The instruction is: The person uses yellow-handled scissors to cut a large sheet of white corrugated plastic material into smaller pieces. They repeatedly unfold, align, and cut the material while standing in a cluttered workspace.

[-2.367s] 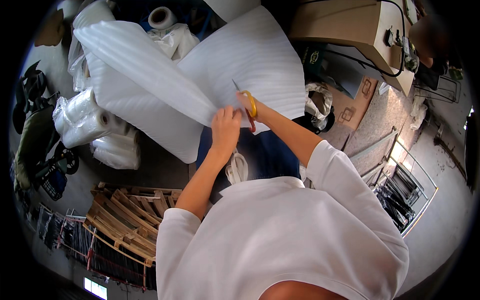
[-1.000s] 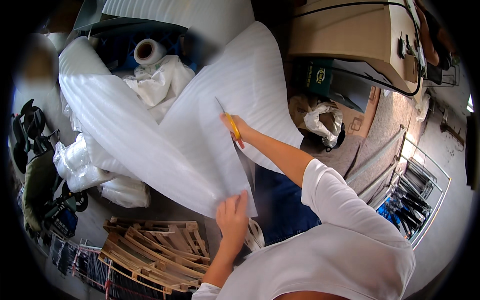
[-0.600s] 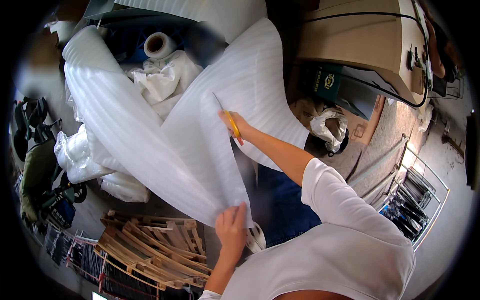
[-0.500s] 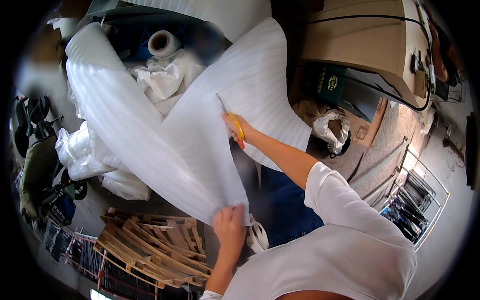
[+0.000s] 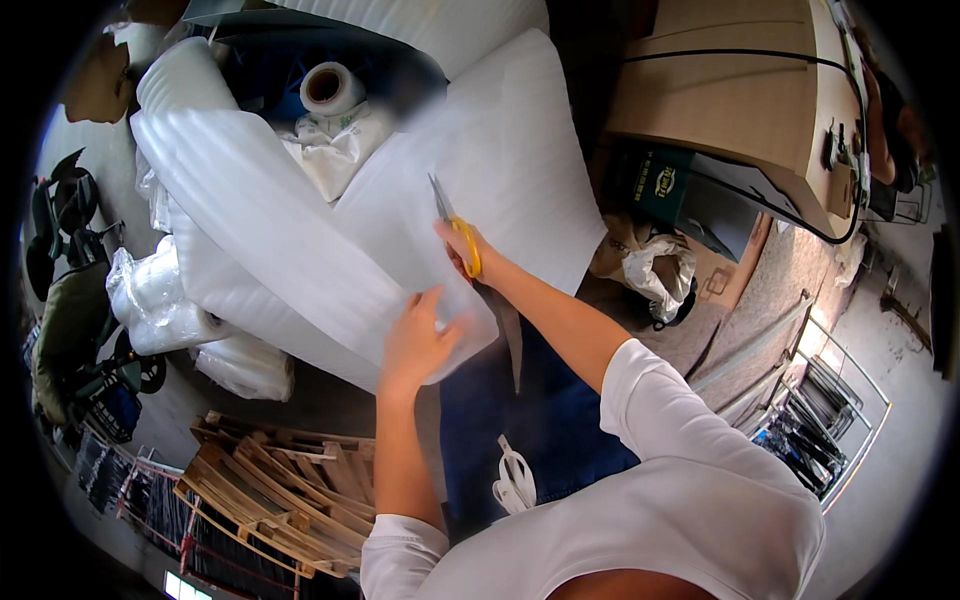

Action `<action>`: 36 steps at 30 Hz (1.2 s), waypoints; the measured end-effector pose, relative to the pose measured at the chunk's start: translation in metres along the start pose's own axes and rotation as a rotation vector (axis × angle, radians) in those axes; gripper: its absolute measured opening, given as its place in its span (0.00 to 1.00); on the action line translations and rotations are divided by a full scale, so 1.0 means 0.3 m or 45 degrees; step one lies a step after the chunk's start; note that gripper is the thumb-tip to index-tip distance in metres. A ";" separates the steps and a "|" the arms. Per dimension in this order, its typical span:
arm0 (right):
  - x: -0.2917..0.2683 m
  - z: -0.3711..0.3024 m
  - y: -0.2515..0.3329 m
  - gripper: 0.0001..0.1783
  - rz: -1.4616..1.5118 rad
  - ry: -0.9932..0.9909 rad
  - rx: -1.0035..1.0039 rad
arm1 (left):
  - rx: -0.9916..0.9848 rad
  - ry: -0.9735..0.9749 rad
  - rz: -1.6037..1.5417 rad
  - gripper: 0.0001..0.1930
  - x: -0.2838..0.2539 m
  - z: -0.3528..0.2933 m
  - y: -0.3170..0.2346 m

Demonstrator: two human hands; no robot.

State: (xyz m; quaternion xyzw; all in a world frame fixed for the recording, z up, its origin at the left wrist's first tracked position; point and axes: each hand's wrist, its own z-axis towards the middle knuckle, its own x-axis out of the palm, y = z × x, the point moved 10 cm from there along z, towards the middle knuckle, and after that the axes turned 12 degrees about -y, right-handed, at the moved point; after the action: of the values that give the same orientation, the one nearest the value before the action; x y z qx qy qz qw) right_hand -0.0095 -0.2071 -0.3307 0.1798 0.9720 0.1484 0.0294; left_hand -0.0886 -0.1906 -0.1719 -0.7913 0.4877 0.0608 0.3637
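A large white foam sheet [image 5: 520, 150] spreads in front of me, with a cut running into it from its near edge. My right hand [image 5: 480, 252] is closed round a pair of scissors [image 5: 441, 196] with yellow handles. Their blades point away from me, over the sheet. Over the folded-back strip of foam [image 5: 280, 240] on the left is my left hand [image 5: 418, 340]. Its fingers are apart and slightly blurred; whether they press on the foam I cannot tell.
A cardboard roll core with wrap [image 5: 328, 88] and a white plastic bag [image 5: 345, 150] lie beyond the foam. Wrapped rolls [image 5: 165, 300] and wooden pallets [image 5: 280, 490] are at left. A wooden cabinet [image 5: 720, 90] and green box [image 5: 660, 185] stand at right.
My left hand has left the sheet's near corner and moved up and forward, its fingers spreading. The near foam edge has shifted away from me. The scissors stay in my right hand, blades now more apart.
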 end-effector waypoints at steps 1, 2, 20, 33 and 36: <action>0.001 0.025 0.005 0.17 0.004 0.006 -0.050 | -0.015 -0.077 -0.072 0.31 -0.017 0.036 -0.005; 0.001 0.048 0.010 0.14 0.008 0.012 -0.098 | -0.031 -0.154 -0.143 0.31 -0.028 0.072 -0.003; 0.054 -0.088 -0.099 0.03 0.267 0.218 0.149 | 0.039 -0.793 -0.218 0.40 0.132 0.061 0.081; -0.021 -0.103 -0.089 0.13 -0.045 0.154 0.173 | 0.087 -0.302 0.247 0.41 0.199 0.011 0.094; -0.069 -0.090 -0.095 0.21 -0.162 0.101 0.198 | 0.086 -0.346 0.310 0.36 0.167 -0.018 0.076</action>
State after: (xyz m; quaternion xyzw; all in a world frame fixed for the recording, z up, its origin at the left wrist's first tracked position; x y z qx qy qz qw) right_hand -0.0028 -0.2475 -0.3135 0.1133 0.9904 0.0775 -0.0136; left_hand -0.0825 -0.2365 -0.2022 -0.6982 0.5280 0.1943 0.4427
